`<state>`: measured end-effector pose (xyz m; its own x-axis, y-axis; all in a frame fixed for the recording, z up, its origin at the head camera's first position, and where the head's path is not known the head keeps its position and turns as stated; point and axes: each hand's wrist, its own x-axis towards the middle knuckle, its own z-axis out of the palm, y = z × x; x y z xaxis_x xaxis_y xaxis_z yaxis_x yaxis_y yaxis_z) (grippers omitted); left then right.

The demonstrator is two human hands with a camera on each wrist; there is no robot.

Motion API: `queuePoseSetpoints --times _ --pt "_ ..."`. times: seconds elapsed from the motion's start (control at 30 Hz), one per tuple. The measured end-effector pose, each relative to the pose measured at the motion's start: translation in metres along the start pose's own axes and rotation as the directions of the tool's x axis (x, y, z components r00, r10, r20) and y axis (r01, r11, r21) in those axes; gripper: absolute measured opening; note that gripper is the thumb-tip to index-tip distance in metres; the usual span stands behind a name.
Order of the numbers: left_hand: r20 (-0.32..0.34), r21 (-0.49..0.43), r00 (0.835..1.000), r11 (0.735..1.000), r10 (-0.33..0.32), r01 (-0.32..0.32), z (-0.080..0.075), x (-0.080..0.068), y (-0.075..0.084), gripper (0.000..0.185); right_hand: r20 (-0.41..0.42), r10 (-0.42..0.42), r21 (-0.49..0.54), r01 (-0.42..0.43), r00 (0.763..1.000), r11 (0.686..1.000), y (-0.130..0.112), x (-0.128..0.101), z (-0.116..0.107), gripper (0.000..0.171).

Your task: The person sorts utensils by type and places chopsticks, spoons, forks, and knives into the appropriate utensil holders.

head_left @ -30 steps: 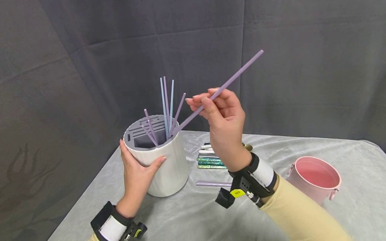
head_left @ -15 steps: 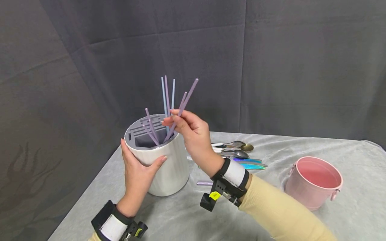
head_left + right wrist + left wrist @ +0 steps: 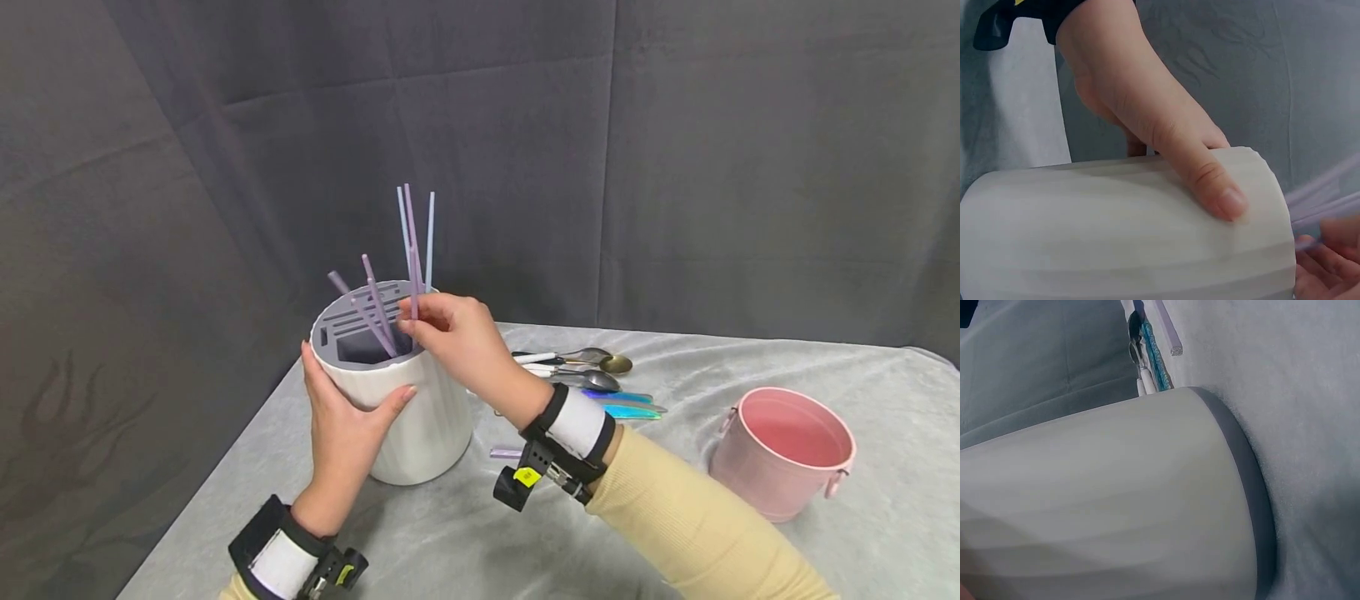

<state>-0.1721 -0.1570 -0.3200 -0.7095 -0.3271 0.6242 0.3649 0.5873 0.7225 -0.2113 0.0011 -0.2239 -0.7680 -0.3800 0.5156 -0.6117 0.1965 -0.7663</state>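
Observation:
A white round utensil holder (image 3: pixel 427 425) with a grey slotted top stands on the table. My left hand (image 3: pixel 341 437) grips its side, thumb across the front, as the right wrist view also shows; the other fingers are mostly hidden behind it. At the holder's right rim my right hand (image 3: pixel 465 346) pinches a purple chopstick (image 3: pixel 414 279) between thumb and fingers, its lower end hidden. Several purple chopsticks (image 3: pixel 372 304) lean left in the open compartment. Two blue chopsticks (image 3: pixel 431 237) and another purple one rise behind the right hand. The holder's wall (image 3: pixel 1116 487) fills much of the left wrist view.
Right of the holder lie several spoons (image 3: pixel 600 381) and shiny blue-green handled cutlery (image 3: pixel 630 411), partly behind the right forearm. A purple stick (image 3: pixel 505 453) lies nearer on the cloth. A pink bucket (image 3: pixel 765 467) stands at the right; a grey curtain (image 3: pixel 712 167) hangs behind.
My right hand has come left and down to the holder with a purple chopstick. One more purple chopstick now leans left in the compartment. The left hand keeps its grip.

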Motion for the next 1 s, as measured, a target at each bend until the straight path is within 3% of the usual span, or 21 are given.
queuePoseSetpoints --times 0.17,0.4,0.63,0.8,1.0 --pt "0.001 0.011 1.0 1.0 -0.011 0.011 0.0 0.0 0.0 0.123 -0.006 0.014 0.039 -0.014 1.0 0.999 0.002 -0.002 0.0 0.031" --pt "-0.007 0.013 1.0 1.0 -0.002 0.002 0.003 0.0 0.0 0.124 -0.021 -0.042 0.128 0.044 0.999 0.991 0.011 -0.005 -0.002 0.031" --pt "-0.015 0.004 1.0 1.0 -0.006 0.007 0.007 0.0 0.001 0.123 -0.072 0.007 0.223 0.009 0.997 0.975 0.031 -0.021 -0.025 0.031" --pt "-0.034 0.003 0.999 1.0 0.006 -0.006 0.007 0.001 0.0 0.123 -0.081 0.121 0.133 -0.11 0.989 0.985 0.054 -0.044 -0.049 0.029" --pt "-0.031 -0.006 1.0 1.0 0.0 0.0 0.006 0.003 -0.001 0.122 0.031 0.214 -0.1 -0.21 0.976 0.973 0.084 -0.069 -0.069 0.024"
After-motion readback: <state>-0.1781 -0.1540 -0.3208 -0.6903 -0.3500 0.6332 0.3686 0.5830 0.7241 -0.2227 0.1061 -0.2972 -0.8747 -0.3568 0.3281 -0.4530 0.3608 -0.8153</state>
